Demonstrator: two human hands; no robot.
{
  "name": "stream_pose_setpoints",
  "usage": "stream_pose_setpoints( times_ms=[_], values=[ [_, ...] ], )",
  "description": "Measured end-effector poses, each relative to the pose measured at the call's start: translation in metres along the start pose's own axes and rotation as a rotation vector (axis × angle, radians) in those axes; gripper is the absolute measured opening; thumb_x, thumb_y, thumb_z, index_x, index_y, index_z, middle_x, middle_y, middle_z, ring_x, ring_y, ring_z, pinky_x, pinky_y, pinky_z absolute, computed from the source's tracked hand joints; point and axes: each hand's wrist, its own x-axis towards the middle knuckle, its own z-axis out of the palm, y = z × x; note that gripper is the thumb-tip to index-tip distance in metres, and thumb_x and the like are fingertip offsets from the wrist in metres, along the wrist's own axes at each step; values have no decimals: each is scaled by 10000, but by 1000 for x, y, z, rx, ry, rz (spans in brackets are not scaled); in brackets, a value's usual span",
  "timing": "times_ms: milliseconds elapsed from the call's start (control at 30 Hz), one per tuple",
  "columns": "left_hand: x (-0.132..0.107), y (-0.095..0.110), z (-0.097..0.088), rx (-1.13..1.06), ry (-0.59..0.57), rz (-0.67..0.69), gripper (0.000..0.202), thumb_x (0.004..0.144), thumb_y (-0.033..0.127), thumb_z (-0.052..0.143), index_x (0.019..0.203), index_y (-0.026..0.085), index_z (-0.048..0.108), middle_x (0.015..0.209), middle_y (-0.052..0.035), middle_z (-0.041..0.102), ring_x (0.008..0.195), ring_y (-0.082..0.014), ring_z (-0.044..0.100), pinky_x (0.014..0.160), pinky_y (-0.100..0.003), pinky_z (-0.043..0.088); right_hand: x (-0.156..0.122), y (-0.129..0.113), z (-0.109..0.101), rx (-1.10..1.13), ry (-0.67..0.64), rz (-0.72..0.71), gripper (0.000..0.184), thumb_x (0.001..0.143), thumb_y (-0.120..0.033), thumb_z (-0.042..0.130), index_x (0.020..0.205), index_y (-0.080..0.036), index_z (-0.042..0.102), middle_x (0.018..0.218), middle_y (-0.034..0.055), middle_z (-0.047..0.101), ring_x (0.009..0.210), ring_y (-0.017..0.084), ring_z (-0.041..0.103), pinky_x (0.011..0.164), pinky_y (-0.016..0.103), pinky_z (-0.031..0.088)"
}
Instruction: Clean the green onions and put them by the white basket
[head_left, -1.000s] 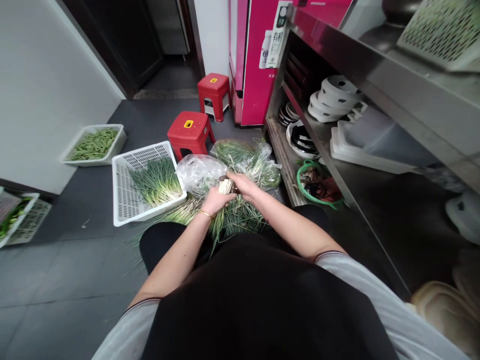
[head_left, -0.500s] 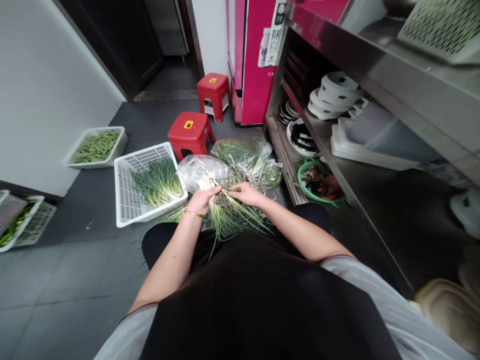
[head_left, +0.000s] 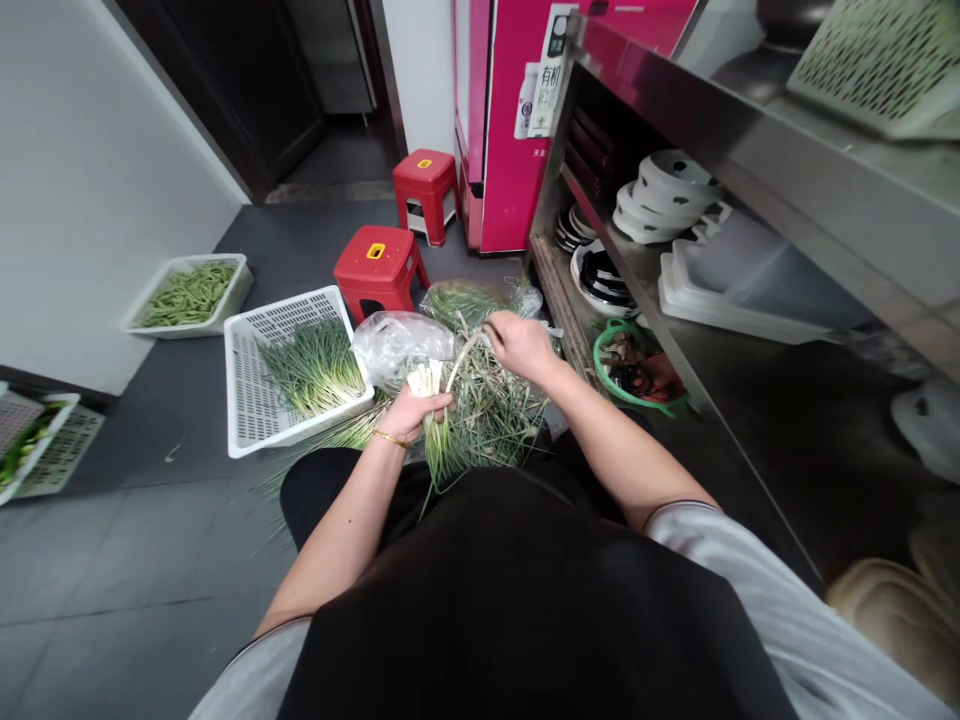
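Note:
My left hand point(head_left: 412, 412) is closed round a bunch of scallions point(head_left: 439, 445), their white ends pointing up and away and the green leaves hanging towards my lap. To the right and slightly higher, my right hand point(head_left: 521, 345) has its fingers pinched on a pale, curved scallion strand point(head_left: 465, 358) that runs down to the bunch. Whether this is a whole stem or a peeled outer layer, I cannot tell. Beneath both hands spreads a heap of loose scallions and dry trimmings point(head_left: 495, 400). Neatly laid scallions point(head_left: 319, 370) fill part of a white basket point(head_left: 255, 400) on the left.
Clear plastic bags point(head_left: 405, 345) lie beyond the hands. Red stools point(head_left: 375, 265) stand behind the basket, near a pink fridge point(head_left: 510, 190). Green beans point(head_left: 191, 295) sit in a tray at left. On the right are a metal shelf point(head_left: 735, 130) with dishes and a green basket point(head_left: 660, 408) of scraps.
My right hand has moved up and to the right, away from the left hand, drawing the pale strand with it. The left hand still grips the bunch in nearly the same place.

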Motion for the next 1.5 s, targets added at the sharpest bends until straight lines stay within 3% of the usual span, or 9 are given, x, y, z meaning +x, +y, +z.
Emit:
stream_pose_setpoints(
  times_ms=[333, 467, 567, 667, 833, 967, 1033, 1167, 1500],
  values=[
    [-1, -3, -9, 81, -28, -25, 266, 548, 237, 818, 708, 117, 643, 593, -44, 634, 411, -74, 467, 388, -205, 333, 9, 56, -16, -75, 214, 284, 360, 965, -273, 288, 1084, -126, 594, 1046, 166, 642, 926, 259, 599, 761, 328, 400],
    [-4, -3, -11, -39, 21, -50, 325, 496, 233, 835, 725, 105, 643, 685, -68, 667, 472, -111, 542, 371, -202, 331, 11, 68, -3, -97, -43, 245, 359, 880, -387, 522, 1054, -88, 620, 1067, 213, 626, 987, 313, 585, 825, 394, 410],
    [-5, -4, -12, -90, 24, -96, 367, 466, 239, 846, 731, 89, 641, 690, -70, 670, 464, -116, 549, 354, -200, 324, 10, 52, 9, 131, -233, 106, 511, 779, -438, 661, 1136, -76, 606, 1058, 188, 638, 979, 286, 595, 844, 389, 427],
    [-2, -4, -11, -56, -4, -118, 359, 480, 219, 842, 742, 72, 646, 680, -75, 671, 437, -99, 524, 356, -201, 330, 7, 16, 20, 548, -190, 25, 459, 887, -410, 525, 1234, -113, 568, 895, 83, 678, 800, 172, 624, 766, 314, 456],
    [10, -1, -6, -38, -74, -25, 400, 514, 166, 822, 877, 88, 672, 706, -57, 669, 421, -64, 475, 398, -209, 354, 12, -38, 28, 668, -160, -55, 176, 848, -218, 577, 875, -115, 718, 747, 47, 681, 749, 150, 621, 754, 284, 447],
    [11, 12, -10, -153, -149, 23, 328, 540, 190, 807, 825, 109, 666, 571, -5, 593, 408, -70, 462, 412, -217, 359, 15, -43, 27, 915, -163, -16, 290, 900, -298, 502, 1041, -116, 678, 747, 36, 674, 635, 115, 600, 669, 266, 470],
    [8, 23, -18, -209, -182, 49, 283, 535, 242, 807, 734, 112, 654, 496, 5, 548, 394, -85, 457, 401, -227, 355, 12, -37, 28, 989, -219, -110, 313, 866, -318, 556, 1098, -134, 656, 842, 41, 684, 652, 105, 592, 652, 256, 471],
    [5, 38, -33, -264, -165, 114, 264, 521, 266, 793, 690, 125, 647, 501, -11, 570, 379, -84, 428, 396, -241, 350, -4, -33, 41, 928, -392, -259, 361, 745, -308, 700, 1065, -141, 678, 801, 13, 672, 655, 100, 556, 642, 237, 448],
    [8, 32, -29, -321, -26, 69, 261, 529, 226, 803, 712, 129, 644, 564, -8, 588, 454, -93, 504, 417, -224, 400, -23, -47, 65, 614, -247, -312, 124, 848, -213, 587, 825, -140, 684, 787, 39, 672, 719, 121, 573, 679, 223, 379]
  ],
)
